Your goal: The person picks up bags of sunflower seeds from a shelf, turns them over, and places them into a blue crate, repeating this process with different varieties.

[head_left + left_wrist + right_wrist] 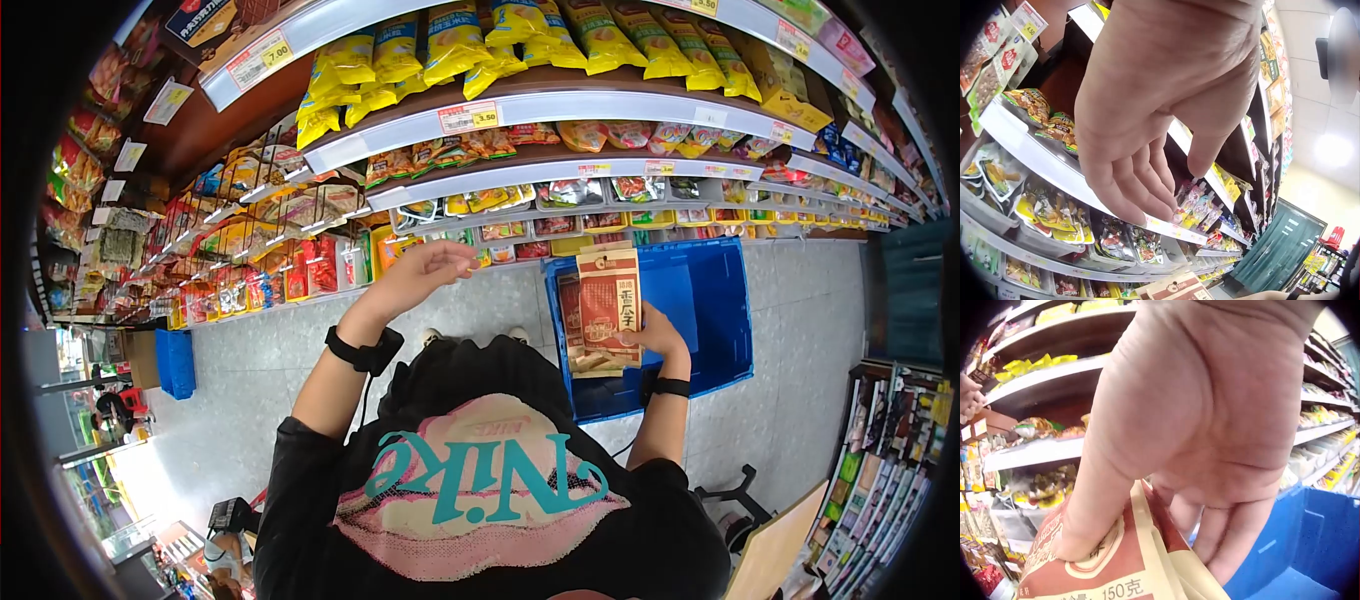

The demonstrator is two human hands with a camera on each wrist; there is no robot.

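Observation:
A red and cream paper packet [607, 305] is gripped at its side by my right hand [661, 334], over the left part of a blue crate [704, 300]. In the right wrist view the thumb of my right hand [1191, 419] lies on the printed front of the packet [1116, 562], with fingers curled behind it. Another similar packet shows partly beneath it in the head view. My left hand [432, 268] is raised in front of the shelves, holding nothing, its fingers loosely bent. The left wrist view shows my left hand [1166, 94] hanging relaxed before the shelf goods.
Shelves [560, 105] of snack bags curve across the front, with yellow bags [455, 45] on an upper one. Hanging packets fill the left racks. A second blue crate [175, 364] stands on the floor [250, 350] at the left. Another person [228, 555] appears at the lower left.

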